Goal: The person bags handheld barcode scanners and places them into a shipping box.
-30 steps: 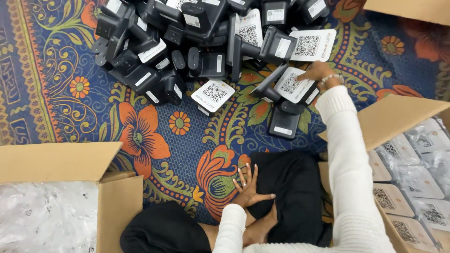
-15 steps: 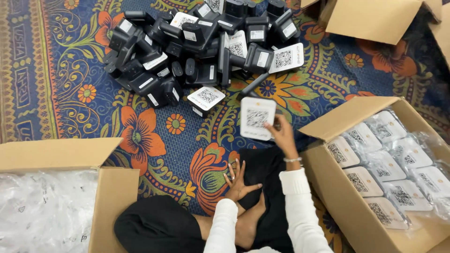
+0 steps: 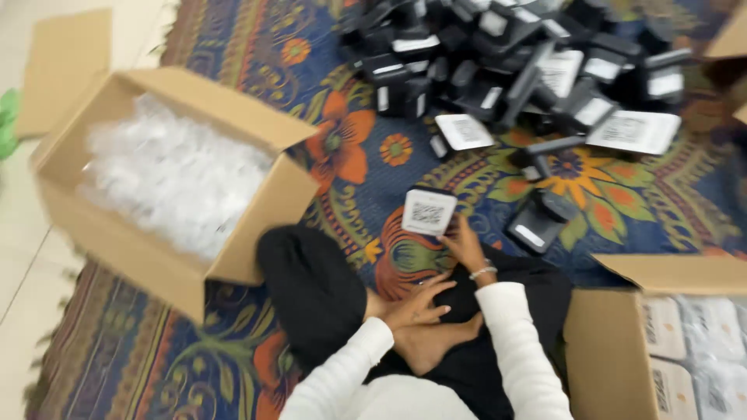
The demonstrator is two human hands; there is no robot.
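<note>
A patterned carpet (image 3: pixel 233 365) covers the floor, and the person sits cross-legged on it between two cardboard boxes: the left box (image 3: pixel 167 233) full of clear plastic bags, the right box (image 3: pixel 615 350) holding bagged units. Further out lies a pile of black devices (image 3: pixel 506 62). The right hand (image 3: pixel 465 243) has its fingers closed round one black device with a white coded label (image 3: pixel 428 211), held just above the carpet before the knees. The left hand (image 3: pixel 416 305) rests fingers spread and empty on the lap. The step in hand looks like bagging this unit; that calls for a bag from the left box.
</note>
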